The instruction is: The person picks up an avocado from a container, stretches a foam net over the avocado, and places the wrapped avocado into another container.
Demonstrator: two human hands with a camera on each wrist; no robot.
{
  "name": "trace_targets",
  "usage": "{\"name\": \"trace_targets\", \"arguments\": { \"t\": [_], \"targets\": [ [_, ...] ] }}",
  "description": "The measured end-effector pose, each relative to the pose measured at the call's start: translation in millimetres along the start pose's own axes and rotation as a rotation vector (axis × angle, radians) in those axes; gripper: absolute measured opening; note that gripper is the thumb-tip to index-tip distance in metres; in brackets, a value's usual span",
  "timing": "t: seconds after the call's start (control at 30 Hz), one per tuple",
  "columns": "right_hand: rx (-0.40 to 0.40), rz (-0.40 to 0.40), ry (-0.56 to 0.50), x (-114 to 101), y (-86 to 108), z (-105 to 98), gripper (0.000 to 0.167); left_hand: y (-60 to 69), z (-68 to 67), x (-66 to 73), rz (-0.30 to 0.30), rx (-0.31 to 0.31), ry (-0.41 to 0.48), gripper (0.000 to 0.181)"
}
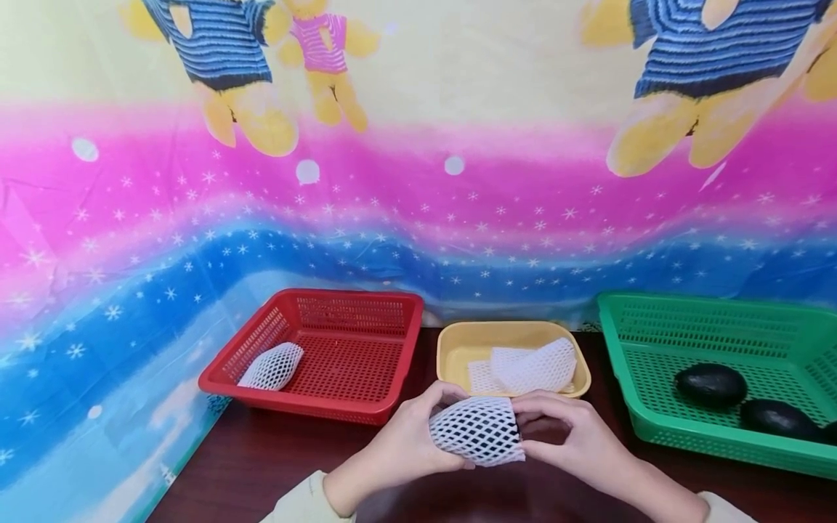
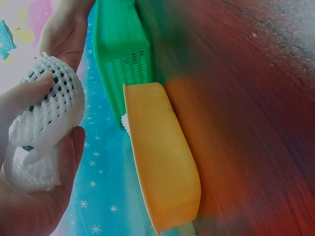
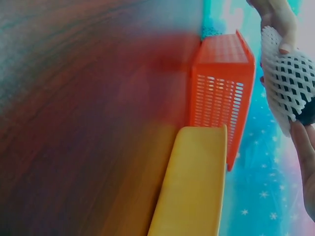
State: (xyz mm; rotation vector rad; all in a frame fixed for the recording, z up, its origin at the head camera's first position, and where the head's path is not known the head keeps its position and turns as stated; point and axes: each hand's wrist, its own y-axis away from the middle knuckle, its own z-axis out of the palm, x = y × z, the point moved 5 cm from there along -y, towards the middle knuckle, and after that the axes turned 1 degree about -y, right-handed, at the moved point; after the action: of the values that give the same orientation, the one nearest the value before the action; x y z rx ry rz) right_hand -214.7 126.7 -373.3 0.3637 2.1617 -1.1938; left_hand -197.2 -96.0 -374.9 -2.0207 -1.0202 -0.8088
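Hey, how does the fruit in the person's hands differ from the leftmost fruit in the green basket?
The held fruit wears a white foam net, while the basket fruit is bare. The held fruit is between the left hand and right hand; the basket fruit lies untouched in the green basket. Both look dark: the held fruit shows through its net.

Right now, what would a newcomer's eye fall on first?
Probably the white net over a dark fruit at front centre: the left hand grips it, the right hand holds its open end. Next come the red basket on the left and the green basket on the right, flanking a yellow tray. Behind them is a bright pink-and-blue backdrop.
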Motion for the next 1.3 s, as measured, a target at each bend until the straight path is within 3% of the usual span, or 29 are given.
{"name": "trace_targets", "arguments": {
  "t": [0.33,0.77,1.3],
  "targets": [
    [0.028,0.033,-0.062,0,-1.4,0,0.045,-2.5,-2.4,2.5,-0.012,0.025,0.026,0.074],
    [0.037,0.076,0.006,1,-2.0,5,0.031,-3.2,-0.2,1.4,-0.008,-0.026,-0.035,0.08],
    [-0.008,0.114,0.056,7,-1.3,9,0.031,-2.3,3.5,-2.4,-0.021,-0.063,-0.024,0.083]
  ]
}}
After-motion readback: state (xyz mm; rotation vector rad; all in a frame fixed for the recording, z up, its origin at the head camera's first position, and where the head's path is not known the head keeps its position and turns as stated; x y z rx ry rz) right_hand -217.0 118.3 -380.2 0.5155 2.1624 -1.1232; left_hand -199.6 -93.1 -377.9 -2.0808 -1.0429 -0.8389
